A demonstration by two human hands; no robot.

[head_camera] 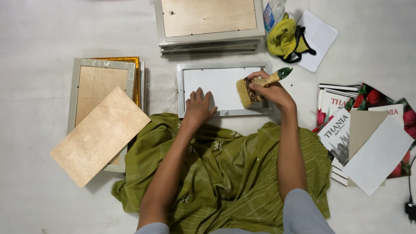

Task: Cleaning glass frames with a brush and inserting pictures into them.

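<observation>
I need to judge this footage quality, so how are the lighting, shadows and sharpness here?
Head view: even, soft light, no strong glare on the frame; faint shadows beside the loose board and the white card. Left hand, right hand and brush look sharp, without motion blur; edges bend slightly, as with a wide lens.

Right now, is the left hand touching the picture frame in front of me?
Touching. The head view shows the left hand pressed flat on the picture frame, fingers spread over its white panel and lower edge.
</observation>
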